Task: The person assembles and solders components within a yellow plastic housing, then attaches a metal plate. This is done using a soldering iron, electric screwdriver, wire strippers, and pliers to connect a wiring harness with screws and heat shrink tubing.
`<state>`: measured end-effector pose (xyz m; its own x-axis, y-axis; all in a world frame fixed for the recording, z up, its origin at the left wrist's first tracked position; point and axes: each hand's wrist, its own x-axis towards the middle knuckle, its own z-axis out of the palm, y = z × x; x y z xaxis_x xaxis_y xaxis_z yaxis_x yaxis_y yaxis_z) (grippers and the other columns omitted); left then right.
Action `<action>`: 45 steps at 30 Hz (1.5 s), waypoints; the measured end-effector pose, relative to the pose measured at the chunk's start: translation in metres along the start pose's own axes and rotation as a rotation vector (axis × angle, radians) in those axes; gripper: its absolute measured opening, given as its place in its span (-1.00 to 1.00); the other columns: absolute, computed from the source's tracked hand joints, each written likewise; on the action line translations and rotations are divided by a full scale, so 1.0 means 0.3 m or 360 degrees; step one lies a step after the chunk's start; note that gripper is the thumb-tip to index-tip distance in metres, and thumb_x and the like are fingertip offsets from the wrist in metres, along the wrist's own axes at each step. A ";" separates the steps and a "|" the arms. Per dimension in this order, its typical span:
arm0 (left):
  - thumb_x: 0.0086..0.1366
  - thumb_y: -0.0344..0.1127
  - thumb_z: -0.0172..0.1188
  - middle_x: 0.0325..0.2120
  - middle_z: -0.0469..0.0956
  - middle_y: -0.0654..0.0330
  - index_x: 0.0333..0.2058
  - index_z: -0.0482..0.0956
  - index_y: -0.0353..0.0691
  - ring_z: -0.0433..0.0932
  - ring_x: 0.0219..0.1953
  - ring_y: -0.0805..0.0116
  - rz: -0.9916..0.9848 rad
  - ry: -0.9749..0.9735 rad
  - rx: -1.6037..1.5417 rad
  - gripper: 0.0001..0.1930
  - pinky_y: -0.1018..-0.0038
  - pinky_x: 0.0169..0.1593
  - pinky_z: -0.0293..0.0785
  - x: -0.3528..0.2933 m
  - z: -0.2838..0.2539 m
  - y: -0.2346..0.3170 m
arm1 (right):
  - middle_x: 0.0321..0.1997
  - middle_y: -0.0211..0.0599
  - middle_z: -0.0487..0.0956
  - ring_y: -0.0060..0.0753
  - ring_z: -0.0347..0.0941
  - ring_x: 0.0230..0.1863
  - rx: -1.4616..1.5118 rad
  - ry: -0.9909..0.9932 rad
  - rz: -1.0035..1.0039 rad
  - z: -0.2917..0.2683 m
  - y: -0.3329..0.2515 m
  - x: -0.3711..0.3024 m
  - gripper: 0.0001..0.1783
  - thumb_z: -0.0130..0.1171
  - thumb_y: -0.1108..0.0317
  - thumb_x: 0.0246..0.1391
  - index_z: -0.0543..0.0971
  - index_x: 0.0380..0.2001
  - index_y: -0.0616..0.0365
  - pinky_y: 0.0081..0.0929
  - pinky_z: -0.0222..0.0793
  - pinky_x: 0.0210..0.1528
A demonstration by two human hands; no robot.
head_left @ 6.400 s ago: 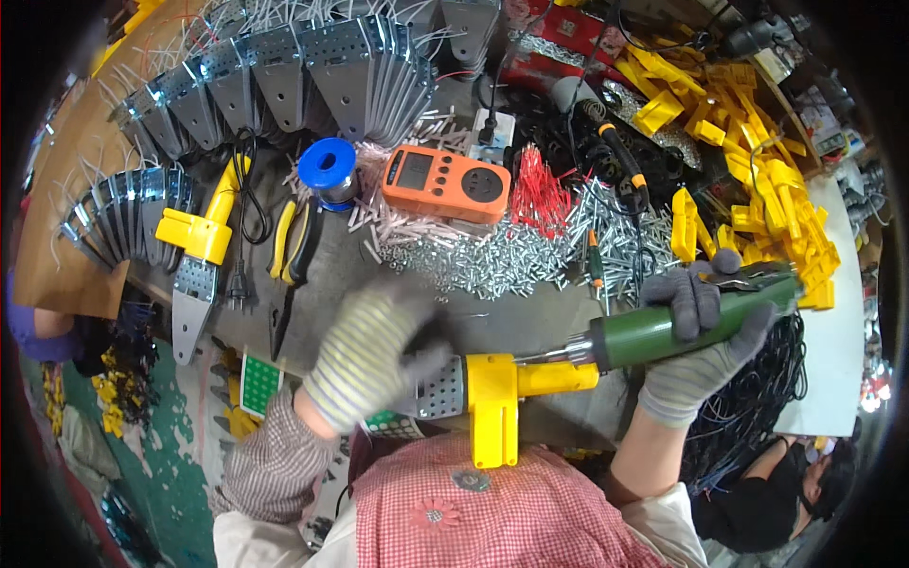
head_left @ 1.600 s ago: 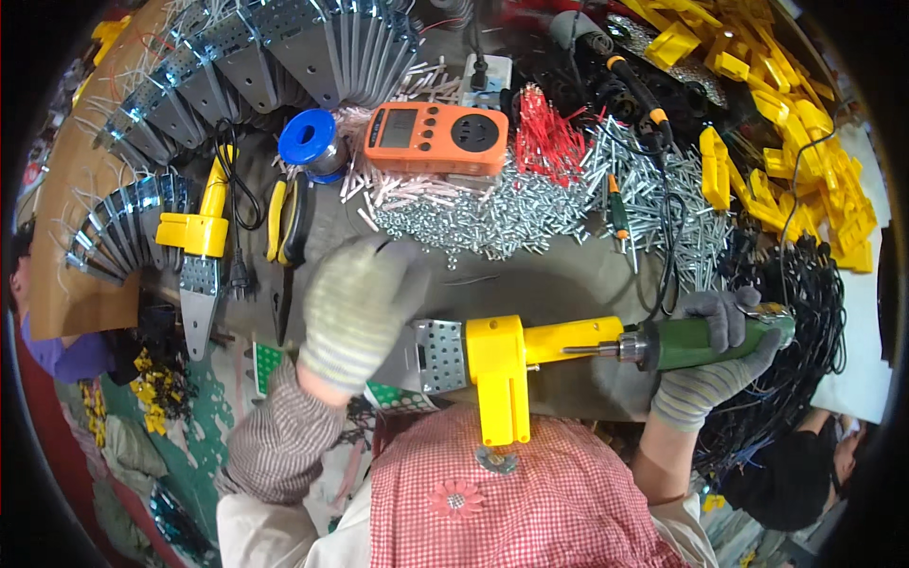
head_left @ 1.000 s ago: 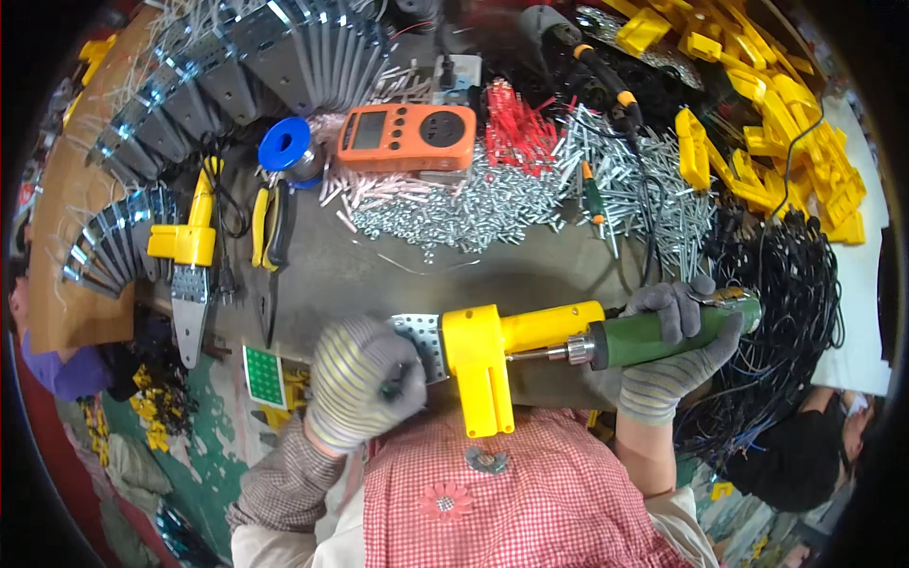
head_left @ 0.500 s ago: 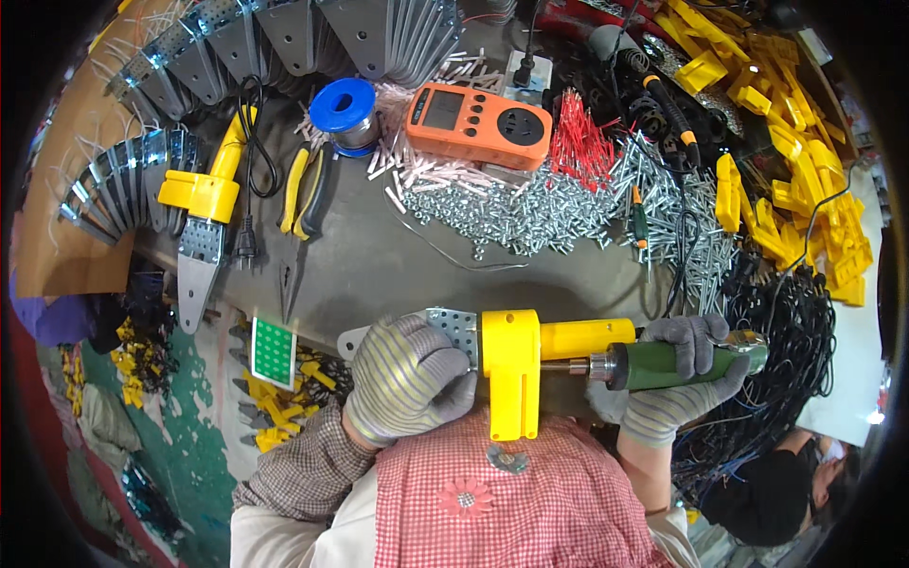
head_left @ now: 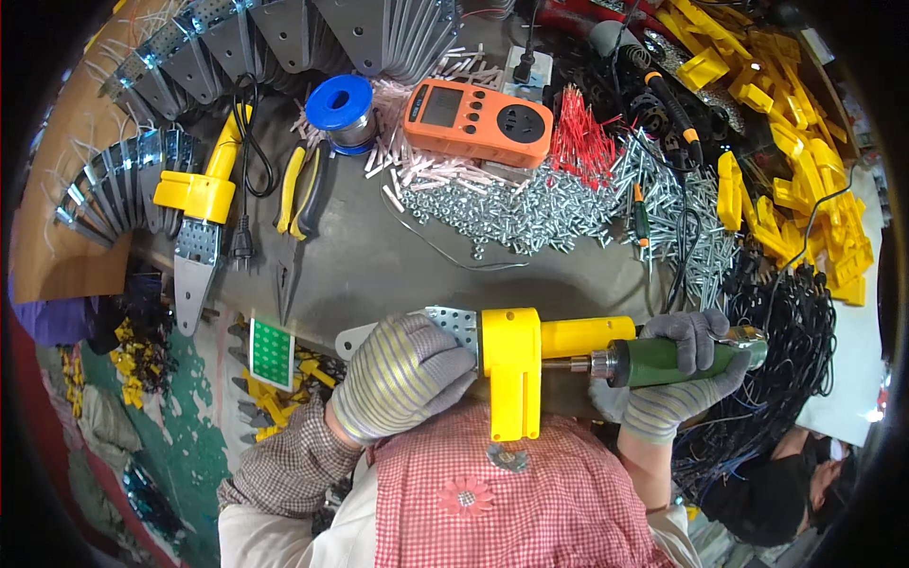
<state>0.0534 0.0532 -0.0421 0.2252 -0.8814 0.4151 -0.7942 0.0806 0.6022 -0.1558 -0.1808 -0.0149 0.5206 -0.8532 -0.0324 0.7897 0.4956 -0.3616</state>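
Observation:
My left hand (head_left: 405, 379) is wrapped round the perforated metal plate of a yellow pipe-welding iron (head_left: 512, 374). Its grey plate tip (head_left: 355, 343) sticks out past my fingers, and its yellow handle points right. My right hand (head_left: 682, 374) grips a green electric screwdriver (head_left: 653, 363) lying sideways. The screwdriver's bit (head_left: 566, 364) reaches the right side of the yellow housing, just under the handle; the screw end there is hidden. A second, similar yellow iron (head_left: 201, 196) lies on the bench at left, beside yellow-handled long-nose pliers (head_left: 301, 204).
Across the grey bench (head_left: 350, 275) lie loose screws (head_left: 511, 216), red-sleeved parts (head_left: 582, 142), an orange meter (head_left: 478, 123) and a blue solder spool (head_left: 341, 112). Metal plates (head_left: 284, 43) stand stacked at the back left. Yellow housings (head_left: 805, 180) and black cables (head_left: 786, 350) crowd the right.
My left forearm has shifted slightly left and its hand has tilted a little. The pipe-welding iron and the electric screwdriver hold almost the same place, with the bit still at the housing.

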 end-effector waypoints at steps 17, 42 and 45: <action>0.08 -0.29 0.31 -0.42 0.53 0.23 -0.34 0.68 -0.20 0.55 -0.33 0.19 0.0232 -0.0154 0.0025 -0.82 0.20 -0.18 0.53 0.009 0.016 -0.020 | -0.65 -0.78 0.22 -0.71 0.19 -0.64 0.0100 -0.0049 -0.0087 -0.030 0.005 -0.015 -0.53 0.30 -0.16 0.27 0.57 -0.16 0.04 -0.43 0.46 -0.07; -0.23 0.01 0.66 0.03 0.51 -0.10 0.21 0.54 -0.18 0.53 0.04 -0.16 -0.0319 -0.0383 0.0398 -0.04 -0.03 0.18 0.48 0.009 -0.104 0.027 | -0.14 -0.08 0.73 0.09 0.66 0.00 -0.4486 -0.0009 -0.0764 0.050 -0.085 0.681 -0.60 0.48 0.22 0.05 0.60 -0.05 -0.02 -0.02 0.58 0.03; -0.19 0.00 0.65 -0.08 0.58 -0.06 0.20 0.54 -0.21 0.59 -0.06 -0.12 -0.0162 -0.0195 0.0545 -0.07 0.00 0.09 0.52 -0.008 -0.121 0.028 | -0.17 -0.04 0.73 0.14 0.66 -0.05 -0.4274 -0.0039 -0.0926 0.013 -0.112 0.707 -0.60 0.44 0.25 0.09 0.59 -0.01 -0.01 0.01 0.58 0.02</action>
<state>0.0666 0.0729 -0.0132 0.2597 -0.9279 0.2676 -0.9186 -0.1519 0.3648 -0.0707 -0.3777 -0.0060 0.5549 -0.7463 0.3677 -0.7987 -0.6015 -0.0154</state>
